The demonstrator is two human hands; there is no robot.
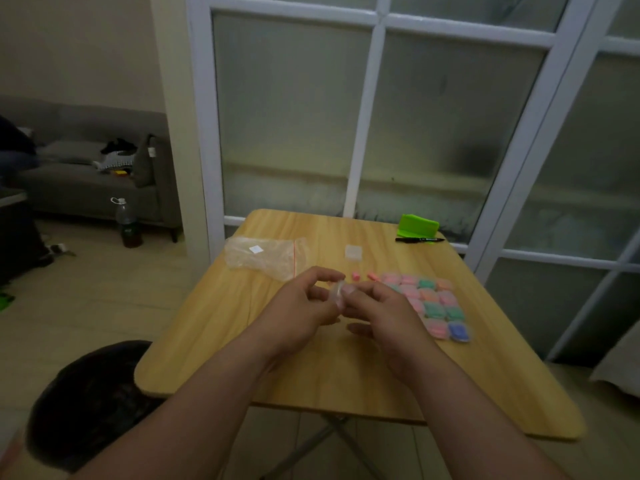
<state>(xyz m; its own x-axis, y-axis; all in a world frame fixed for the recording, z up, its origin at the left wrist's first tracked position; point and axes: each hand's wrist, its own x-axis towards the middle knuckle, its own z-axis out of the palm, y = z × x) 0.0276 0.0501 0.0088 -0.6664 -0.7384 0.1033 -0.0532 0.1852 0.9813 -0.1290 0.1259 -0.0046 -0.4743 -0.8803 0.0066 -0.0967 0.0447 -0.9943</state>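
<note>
Left hand (pixel 304 304) and right hand (pixel 379 306), fingers pinched round the small clear case (pixel 337 293) just above the desk (pixel 311 372). It looks slick: one uneven squeeze could pop it onto the loose pink plugs (pixel 373 276). Wood-grain top, frosted glass door (pixel 450 116) behind, grey sofa (pixel 86 181) left.

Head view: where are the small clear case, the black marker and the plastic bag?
small clear case (pixel 336 293), head view, on its visible rim.
black marker (pixel 419 240), head view, on the middle of its barrel.
plastic bag (pixel 266 259), head view, on its clear middle.
</note>
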